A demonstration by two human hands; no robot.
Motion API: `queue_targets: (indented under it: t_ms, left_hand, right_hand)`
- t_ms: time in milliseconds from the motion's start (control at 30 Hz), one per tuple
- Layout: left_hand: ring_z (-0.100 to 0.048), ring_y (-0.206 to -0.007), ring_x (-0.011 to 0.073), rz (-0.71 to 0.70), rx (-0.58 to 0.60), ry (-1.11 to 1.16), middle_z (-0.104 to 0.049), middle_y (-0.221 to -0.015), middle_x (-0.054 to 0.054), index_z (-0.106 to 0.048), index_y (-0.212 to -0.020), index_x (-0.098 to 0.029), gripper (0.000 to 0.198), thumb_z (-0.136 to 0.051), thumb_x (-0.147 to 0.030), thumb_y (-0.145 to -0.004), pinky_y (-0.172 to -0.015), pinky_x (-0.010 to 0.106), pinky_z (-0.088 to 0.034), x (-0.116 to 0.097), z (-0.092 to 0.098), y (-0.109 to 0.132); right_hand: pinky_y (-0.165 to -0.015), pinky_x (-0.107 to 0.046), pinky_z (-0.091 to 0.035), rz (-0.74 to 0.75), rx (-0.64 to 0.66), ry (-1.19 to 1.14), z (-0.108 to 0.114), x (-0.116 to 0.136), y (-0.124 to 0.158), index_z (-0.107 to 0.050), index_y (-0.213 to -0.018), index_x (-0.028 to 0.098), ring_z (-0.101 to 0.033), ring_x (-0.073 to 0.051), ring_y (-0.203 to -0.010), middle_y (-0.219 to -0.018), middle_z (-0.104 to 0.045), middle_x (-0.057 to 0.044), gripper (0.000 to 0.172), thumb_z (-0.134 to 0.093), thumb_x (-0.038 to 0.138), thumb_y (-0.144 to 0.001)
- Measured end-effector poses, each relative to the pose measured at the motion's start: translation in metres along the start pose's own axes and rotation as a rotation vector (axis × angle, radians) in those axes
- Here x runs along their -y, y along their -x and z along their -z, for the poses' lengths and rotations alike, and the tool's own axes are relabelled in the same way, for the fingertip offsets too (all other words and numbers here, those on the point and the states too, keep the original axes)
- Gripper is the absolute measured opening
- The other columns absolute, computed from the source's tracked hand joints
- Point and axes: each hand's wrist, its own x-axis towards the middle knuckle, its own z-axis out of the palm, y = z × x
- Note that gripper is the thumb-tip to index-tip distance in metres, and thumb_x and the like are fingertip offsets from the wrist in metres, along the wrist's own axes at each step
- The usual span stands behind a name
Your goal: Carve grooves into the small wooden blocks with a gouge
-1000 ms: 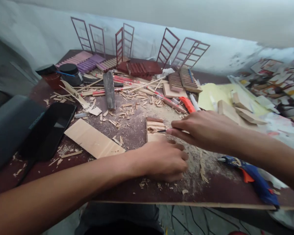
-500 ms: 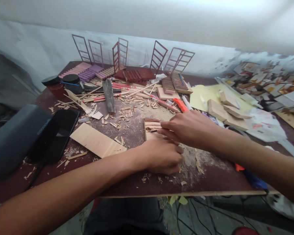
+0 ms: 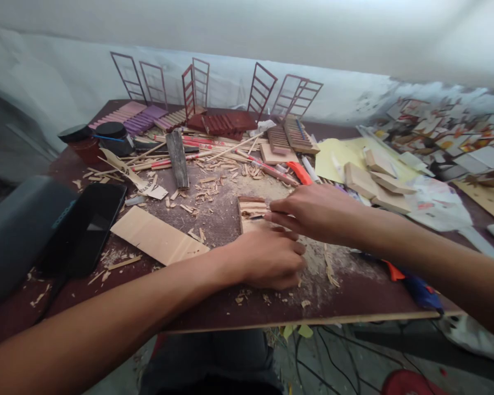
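A small wooden block (image 3: 251, 208) with strips of wood across its far end lies on the table in front of me. My left hand (image 3: 271, 257), fingers curled, is closed over its near part and hides most of it. Just beyond, my right hand (image 3: 313, 213) is closed in a pinch, its fingertips at the block's right side. A thin dark blade-like tip (image 3: 257, 217) pokes out from those fingers onto the strips; the rest of that tool is hidden. A plain flat board (image 3: 158, 236) lies to the left of my hands.
Wood shavings (image 3: 208, 195) and dust litter the dark table. Ridged wooden panels (image 3: 226, 125), thin sticks and small ladder-like frames (image 3: 262, 90) stand behind. A phone (image 3: 88, 225) is on the left; wood blocks (image 3: 379, 186) and an orange-and-blue tool (image 3: 420, 291) are on the right.
The whole view has shifted slightly, so the table's things sit a little further left and up. Both hands stay at the block with much the same hold.
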Motion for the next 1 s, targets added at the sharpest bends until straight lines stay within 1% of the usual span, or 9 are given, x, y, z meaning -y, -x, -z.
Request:
queue_targets:
  t_ms: [67, 167, 267, 367, 500, 633, 767, 867, 1000]
  left_hand:
    - [-0.065, -0.093, 0.0244, 0.002, 0.003, 0.016, -0.073, -0.094, 0.006, -0.072, -0.087, -0.015, 0.024, -0.055, -0.028, -0.096, -0.086, 0.041, -0.05, 0.001, 0.001, 0.0]
    - [-0.065, -0.097, 0.0241, -0.019, -0.006, 0.041, -0.074, -0.094, 0.006, -0.073, -0.087, -0.015, 0.024, -0.056, -0.029, -0.097, -0.086, 0.04, -0.05, 0.002, 0.003, -0.001]
    - [-0.065, -0.096, 0.0237, -0.025, -0.008, 0.051, -0.074, -0.093, 0.005, -0.073, -0.087, -0.015, 0.025, -0.055, -0.029, -0.097, -0.087, 0.039, -0.05, 0.002, 0.004, -0.002]
    - [-0.065, -0.095, 0.024, -0.006, -0.005, 0.039, -0.073, -0.092, 0.005, -0.072, -0.086, -0.015, 0.025, -0.055, -0.029, -0.097, -0.085, 0.04, -0.05, 0.001, 0.003, -0.002]
    - [-0.065, -0.094, 0.0232, -0.003, -0.007, 0.036, -0.074, -0.093, 0.006, -0.072, -0.086, -0.015, 0.024, -0.055, -0.029, -0.097, -0.086, 0.039, -0.05, 0.001, 0.001, -0.001]
    - [-0.065, -0.096, 0.0235, -0.015, -0.019, 0.043, -0.074, -0.093, 0.006, -0.072, -0.085, -0.015, 0.023, -0.057, -0.028, -0.096, -0.085, 0.039, -0.05, 0.002, 0.003, -0.001]
    - [-0.067, -0.093, 0.0238, -0.003, -0.005, 0.037, -0.075, -0.092, 0.007, -0.073, -0.083, -0.015, 0.023, -0.059, -0.029, -0.095, -0.082, 0.04, -0.05, 0.001, 0.006, -0.002]
    - [-0.068, -0.089, 0.0238, 0.021, 0.007, 0.036, -0.075, -0.091, 0.006, -0.074, -0.083, -0.016, 0.024, -0.058, -0.029, -0.095, -0.075, 0.04, -0.049, 0.0, 0.007, -0.002]
    - [-0.068, -0.079, 0.0225, 0.04, 0.009, 0.047, -0.075, -0.089, 0.006, -0.075, -0.083, -0.016, 0.026, -0.057, -0.031, -0.095, -0.065, 0.039, -0.044, 0.0, 0.003, -0.003]
  right_hand:
    - [-0.059, -0.031, -0.019, 0.021, 0.02, -0.047, -0.003, -0.006, -0.002, -0.064, -0.079, 0.02, -0.037, -0.014, -0.057, -0.064, -0.057, -0.004, 0.043, -0.04, 0.044, -0.105]
    - [-0.059, -0.031, -0.02, -0.012, 0.078, -0.067, -0.005, -0.022, 0.005, -0.063, -0.076, 0.02, -0.037, -0.014, -0.058, -0.062, -0.054, -0.003, 0.042, -0.042, 0.045, -0.103]
    - [-0.06, -0.031, -0.019, -0.038, 0.017, -0.021, -0.007, -0.031, 0.01, -0.06, -0.074, 0.02, -0.037, -0.014, -0.058, -0.061, -0.051, -0.003, 0.046, -0.04, 0.049, -0.103]
    - [-0.061, -0.032, -0.019, 0.017, -0.07, -0.07, -0.014, -0.026, 0.006, -0.06, -0.076, 0.02, -0.038, -0.013, -0.058, -0.061, -0.052, -0.002, 0.048, -0.036, 0.049, -0.105]
    - [-0.061, -0.031, -0.019, 0.082, -0.035, -0.084, -0.02, -0.019, 0.0, -0.063, -0.078, 0.02, -0.041, -0.013, -0.06, -0.064, -0.058, -0.003, 0.042, -0.041, 0.043, -0.105]
    - [-0.059, -0.032, -0.016, 0.005, -0.024, 0.028, -0.014, -0.02, 0.003, -0.064, -0.079, 0.02, -0.04, -0.013, -0.058, -0.066, -0.059, -0.004, 0.041, -0.043, 0.044, -0.105]
    - [-0.06, -0.031, -0.017, 0.092, -0.053, 0.037, -0.006, -0.011, -0.001, -0.065, -0.085, 0.018, -0.045, -0.013, -0.062, -0.074, -0.064, -0.004, 0.039, -0.042, 0.04, -0.107]
    - [-0.059, -0.032, -0.014, 0.115, -0.039, 0.117, -0.001, 0.001, -0.008, -0.066, -0.087, 0.018, -0.045, -0.013, -0.061, -0.079, -0.066, -0.004, 0.037, -0.043, 0.04, -0.108]
    - [-0.058, -0.032, -0.011, 0.135, -0.033, 0.275, 0.001, 0.01, -0.008, -0.067, -0.092, 0.019, -0.044, -0.012, -0.057, -0.08, -0.066, -0.003, 0.021, -0.052, 0.028, -0.103]
